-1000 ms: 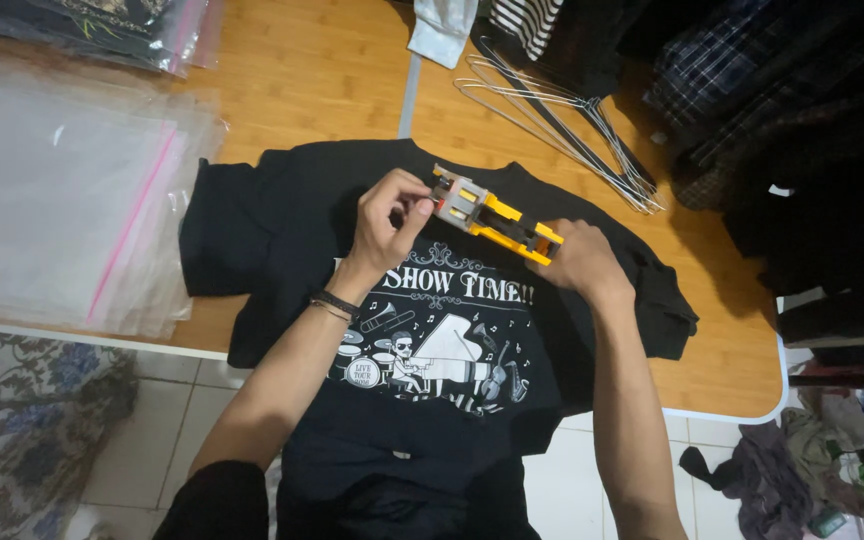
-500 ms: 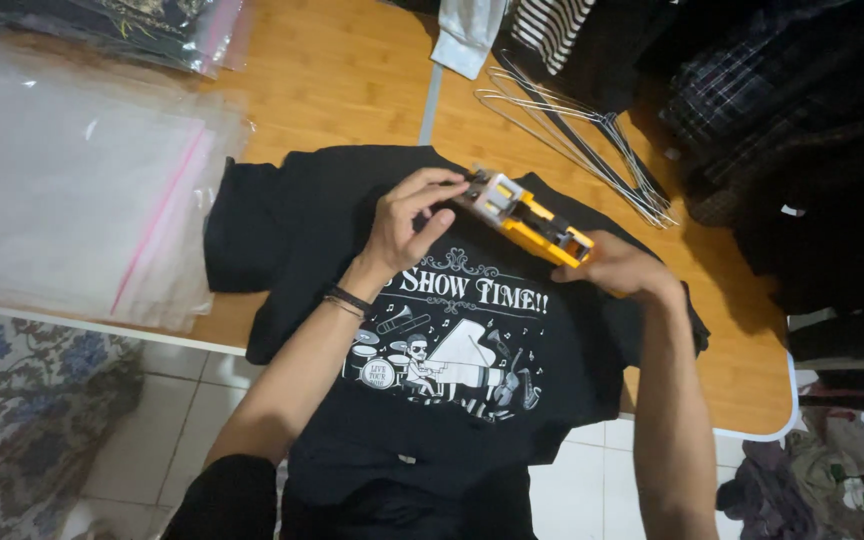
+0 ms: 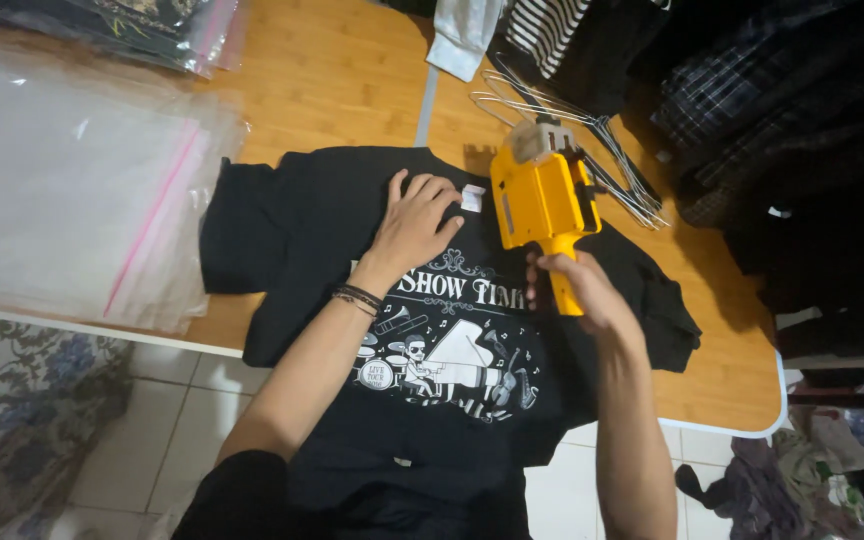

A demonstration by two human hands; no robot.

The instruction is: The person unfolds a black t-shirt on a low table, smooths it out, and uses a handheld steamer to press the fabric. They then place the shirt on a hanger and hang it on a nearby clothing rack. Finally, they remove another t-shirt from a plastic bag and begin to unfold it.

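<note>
A black T-shirt (image 3: 292,230) with a white printed design lies flat on the wooden table (image 3: 342,70), its hem hanging over the near edge. My left hand (image 3: 414,222) rests flat on the shirt near the collar, fingers beside a small white tag (image 3: 472,197). My right hand (image 3: 577,285) grips the handle of a yellow tagging gun (image 3: 542,200), held upright above the shirt's right shoulder, lifted away from the collar.
A stack of clear plastic bags (image 3: 62,180) covers the table's left part. Wire hangers (image 3: 592,140) lie at the back right, next to dark clothes (image 3: 782,120). Bagged garments (image 3: 132,25) sit at the far left corner. Tiled floor lies below the table edge.
My right hand has lifted the yellow gun off the collar and turned it upright. My left hand has let go of the gun and now lies flat by the tag.
</note>
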